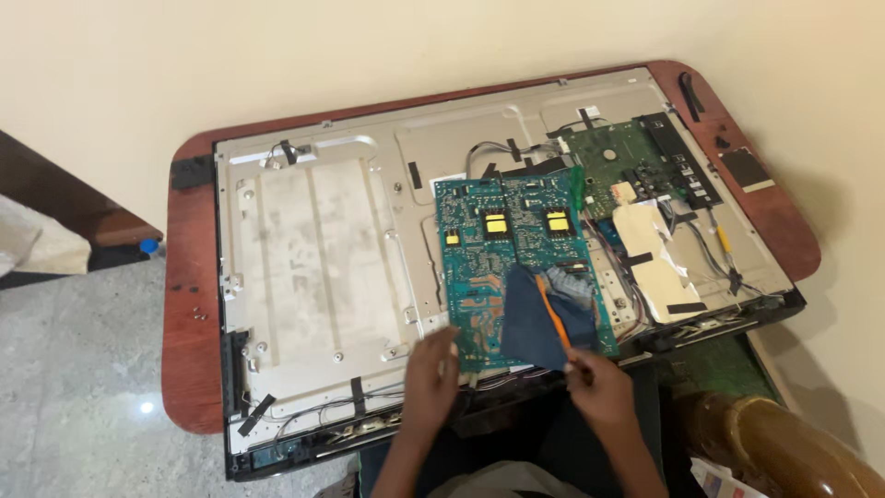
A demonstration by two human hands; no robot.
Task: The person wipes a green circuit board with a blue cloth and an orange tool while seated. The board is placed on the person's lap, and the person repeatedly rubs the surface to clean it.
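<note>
Left hand [431,367] resting on the near edge of a teal-green rectangular circuit board [489,267], fingers [442,339] loosely spread and laid flat against the board's lower left corner. Right hand [597,376] just beside it, fingers [577,361] pressed together, pinching the lower corner of a dark blue cloth with an orange stripe [544,318]. Cloth draped over the board's lower right part, directly above the right fingers, touching the board. Two yellow square components [496,224] well beyond both sets of fingers, toward the board's far edge.

Board lying on the bare grey metal back panel of a large flat screen [313,258], stretching well to the left of the left fingers. Beyond and to the right of the right fingers, a smaller darker green circuit board [619,159] with black connectors, and near it a cream-coloured patch held down by black tape [650,244]. Thin wires [724,249] running along the panel's right side, apart from both hands.

Whole panel carried by a reddish-brown wooden counter with rounded corners [184,304], set against a pale cream wall [277,65]. Speckled grey stone floor [74,387] far to the left of the left fingers. Brown rounded object [774,443] low to the right of the right hand; what it is, impossible to tell.
</note>
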